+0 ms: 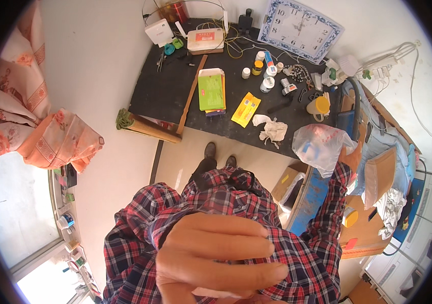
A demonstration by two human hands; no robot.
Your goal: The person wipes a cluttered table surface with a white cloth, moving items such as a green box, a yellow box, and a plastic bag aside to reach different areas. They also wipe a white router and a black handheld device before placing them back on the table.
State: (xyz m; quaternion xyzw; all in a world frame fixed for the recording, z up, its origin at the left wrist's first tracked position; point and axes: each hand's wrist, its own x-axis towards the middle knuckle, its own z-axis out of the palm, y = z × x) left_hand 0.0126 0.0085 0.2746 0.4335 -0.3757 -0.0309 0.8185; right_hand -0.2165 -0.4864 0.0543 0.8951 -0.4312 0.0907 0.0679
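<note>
My left hand (219, 254) is close before the camera at the bottom middle, its fingers extended and slightly bent over my plaid shirt. Its palm side is mostly hidden; a pale patch shows below the fingers, and I cannot tell what it is. Out to the right, my right hand (350, 155) grips the side of a thin, whitish plastic bag (320, 148) with red print and something blue and white inside. That bag is at the right front corner of the black desk (162, 91). Left of it lie a crumpled white cloth or tissue (273, 130) and a yellow packet (246, 109).
Flat green boxes (211, 91), small bottles (267, 84) and a yellow-lidded cup (317, 106) stand on the desk. A wall clock (300, 30) leans behind. Cardboard (364, 231) and a blue surface (311, 201) are at right. A patterned curtain (64, 140) hangs at left.
</note>
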